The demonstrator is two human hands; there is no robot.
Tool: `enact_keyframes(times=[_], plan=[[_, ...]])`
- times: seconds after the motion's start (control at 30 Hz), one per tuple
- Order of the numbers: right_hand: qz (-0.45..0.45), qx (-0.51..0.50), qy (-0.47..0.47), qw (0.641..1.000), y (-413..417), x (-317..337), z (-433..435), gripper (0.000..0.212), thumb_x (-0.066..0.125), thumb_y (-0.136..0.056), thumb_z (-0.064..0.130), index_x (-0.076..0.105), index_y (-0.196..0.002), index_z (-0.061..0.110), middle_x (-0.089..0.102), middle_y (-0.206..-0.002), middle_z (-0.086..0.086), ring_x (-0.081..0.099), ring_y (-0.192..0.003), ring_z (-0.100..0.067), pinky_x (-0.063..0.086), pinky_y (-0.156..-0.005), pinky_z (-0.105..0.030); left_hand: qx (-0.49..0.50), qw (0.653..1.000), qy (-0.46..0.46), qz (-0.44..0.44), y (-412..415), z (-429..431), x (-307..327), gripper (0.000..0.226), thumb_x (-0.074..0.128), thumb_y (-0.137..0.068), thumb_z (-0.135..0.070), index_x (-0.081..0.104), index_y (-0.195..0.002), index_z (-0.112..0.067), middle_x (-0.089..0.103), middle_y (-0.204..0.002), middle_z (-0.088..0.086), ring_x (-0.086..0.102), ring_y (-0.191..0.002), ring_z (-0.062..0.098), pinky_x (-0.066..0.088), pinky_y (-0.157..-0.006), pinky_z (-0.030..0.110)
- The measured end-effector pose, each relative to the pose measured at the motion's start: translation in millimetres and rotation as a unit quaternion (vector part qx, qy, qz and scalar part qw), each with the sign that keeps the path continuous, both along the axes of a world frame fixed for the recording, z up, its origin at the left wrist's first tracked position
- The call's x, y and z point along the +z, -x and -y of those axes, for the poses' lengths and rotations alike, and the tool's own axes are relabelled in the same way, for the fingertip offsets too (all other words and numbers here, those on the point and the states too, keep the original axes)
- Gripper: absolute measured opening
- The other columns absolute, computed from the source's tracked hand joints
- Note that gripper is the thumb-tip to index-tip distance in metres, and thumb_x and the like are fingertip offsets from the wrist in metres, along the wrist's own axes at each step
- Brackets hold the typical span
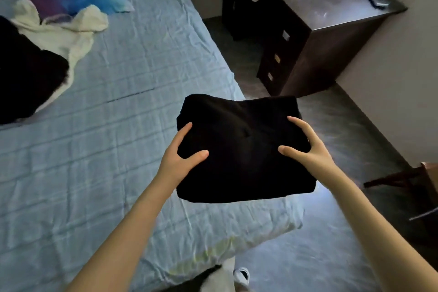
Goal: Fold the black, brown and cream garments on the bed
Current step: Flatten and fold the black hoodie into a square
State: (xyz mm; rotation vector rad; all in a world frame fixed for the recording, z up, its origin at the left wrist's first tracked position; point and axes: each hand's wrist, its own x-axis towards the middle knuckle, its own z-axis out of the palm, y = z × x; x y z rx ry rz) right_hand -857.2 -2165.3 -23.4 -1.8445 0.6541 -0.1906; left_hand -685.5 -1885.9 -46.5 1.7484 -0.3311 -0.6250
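I have both hands, left hand [182, 156] and right hand [305, 147], clamped on the sides of the folded black garment [241, 149], held level over the bed [118, 125] corner, bare sheet lying to my left.

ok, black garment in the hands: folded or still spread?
Folded. The black garment is a compact rectangular bundle, gripped by the left hand and right hand.

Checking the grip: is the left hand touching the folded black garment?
Touching. The head view shows the left hand gripping the folded black garment's edge, thumb on top.
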Motion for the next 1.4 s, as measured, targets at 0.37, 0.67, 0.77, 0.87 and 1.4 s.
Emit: enact_keyframes(times=[0.37, 0.67, 0.77, 0.87, 1.4], plan=[[-0.015, 0.103, -0.049, 0.993, -184, -183, 109, 0.073, 0.086, -0.074, 0.024, 0.051, -0.131, 0.053, 0.059, -0.128, 0.017, 0.065, -0.108, -0.004, 0.057, -0.085, -0.023, 0.095, 0.992, -0.018, -0.077, -110, 71, -173, 0.082, 0.082, -0.076, -0.025, 0.039, -0.135, -0.06, 0.049, -0.124, -0.037, 0.052, -0.105, -0.022, 0.046, -0.077, 0.003], [0.004, 0.114, -0.082, 0.99, -239, -319, 142, 0.079, 0.087, -0.066, 0.029, 0.054, -0.135, 0.046, 0.063, -0.119, 0.031, 0.063, -0.111, 0.001, 0.052, -0.083, -0.011, 0.169, 0.982, -0.004, -0.089, -153, 108, -284, 0.075, 0.075, -0.076, -0.027, 0.04, -0.127, -0.07, 0.047, -0.138, -0.027, 0.052, -0.114, -0.013, 0.045, -0.093, 0.02], [0.015, 0.132, -0.075, 0.988, -245, -319, 150, 0.081, 0.088, -0.064, 0.032, 0.053, -0.135, 0.047, 0.063, -0.125, 0.026, 0.064, -0.113, -0.003, 0.053, -0.085, -0.015, 0.176, 0.981, -0.008, -0.086, -149, 105, -289, 0.076, 0.075, -0.073, -0.034, 0.038, -0.128, -0.071, 0.042, -0.143, -0.028, 0.045, -0.127, -0.002, 0.042, -0.101, 0.028], [0.034, 0.145, -0.073, 0.986, -239, -318, 155, 0.085, 0.089, -0.068, 0.026, 0.049, -0.141, 0.044, 0.061, -0.133, 0.019, 0.062, -0.118, -0.006, 0.053, -0.089, -0.019, 0.17, 0.982, -0.011, -0.075, -138, 97, -290, 0.081, 0.077, -0.071, -0.04, 0.033, -0.131, -0.071, 0.039, -0.142, -0.035, 0.042, -0.13, -0.003, 0.041, -0.1, 0.028], [-0.042, 0.269, 0.428, 0.862, -276, -273, 56, 0.062, 0.028, -0.098, 0.054, 0.024, -0.156, 0.032, 0.02, -0.164, 0.005, 0.008, -0.153, -0.025, 0.011, -0.123, -0.047, -0.01, 0.818, -0.412, 0.401, -138, 163, -245, 0.061, 0.029, -0.099, -0.047, 0.021, -0.155, -0.024, 0.015, -0.163, 0.007, 0.013, -0.15, 0.028, 0.011, -0.121, 0.05]])
